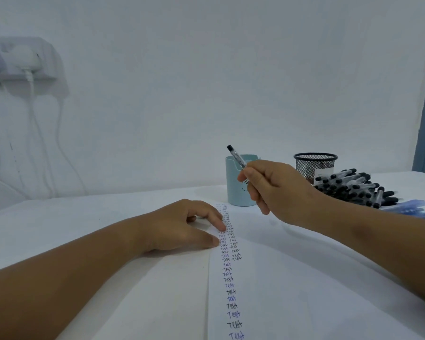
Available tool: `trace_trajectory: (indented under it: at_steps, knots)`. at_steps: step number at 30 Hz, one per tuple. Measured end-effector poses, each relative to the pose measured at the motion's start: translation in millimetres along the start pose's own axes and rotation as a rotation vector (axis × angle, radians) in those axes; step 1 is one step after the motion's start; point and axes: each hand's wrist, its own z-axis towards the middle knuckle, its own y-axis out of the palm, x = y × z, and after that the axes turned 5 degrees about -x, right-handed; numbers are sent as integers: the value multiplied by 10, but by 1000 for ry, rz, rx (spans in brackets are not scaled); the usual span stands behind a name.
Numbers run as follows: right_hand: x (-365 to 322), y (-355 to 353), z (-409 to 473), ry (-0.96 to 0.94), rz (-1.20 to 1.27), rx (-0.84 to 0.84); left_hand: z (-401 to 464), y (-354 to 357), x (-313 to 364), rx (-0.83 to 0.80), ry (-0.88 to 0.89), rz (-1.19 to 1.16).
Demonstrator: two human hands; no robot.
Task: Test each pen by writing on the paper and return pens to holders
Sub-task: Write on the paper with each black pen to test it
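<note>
The pen (236,157) is a slim clear-barrelled stick with a black cap end, tilted so that black end points up and to the left. Its lower part disappears into the right hand (277,190), whose grip is pinched round it with thumb and curled fingers, raised above the tabletop (108,241) and just in front of the pale blue-green holder (238,190). That holder is a smooth, matte cylinder with a notch cut in its rim and a small drawn face on its side.

Beneath the hand lies the paper (280,278), a flat white sheet with a straight left edge, carrying two narrow columns of the word "Test" in black and blue ink running toward the viewer. The left hand (182,227) rests on that left edge, fingers loosely bent and fingertips pressing the sheet down; it holds nothing.

To the right stands a black wire-mesh holder (314,168), round and open-topped, and beside it a loose heap of black-capped pens (353,187) with some blue ones (407,208) at the near edge. The white tabletop spreads broad and bare to the left, where cables (32,106) hang down the wall from a socket.
</note>
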Motion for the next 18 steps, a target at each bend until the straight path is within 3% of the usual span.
trace_trajectory:
  at_steps: [5,8,11,15,18]
  knots:
    - [-122,-460,125,-63,-147,13,61,44,49,122,-30,-28]
    - [-108,-972,231,-49,-261,55,159,25,144,336,-29,20]
    - [131,-1495,176,-69,-521,-6,375,-51,285,491,-36,7]
    - [715,-1871,-64,-32,-616,-12,779,-21,476,472,-212,-246]
    - [1134,-1887,-236,-55,-606,51,1123,164,507,504,-239,-514]
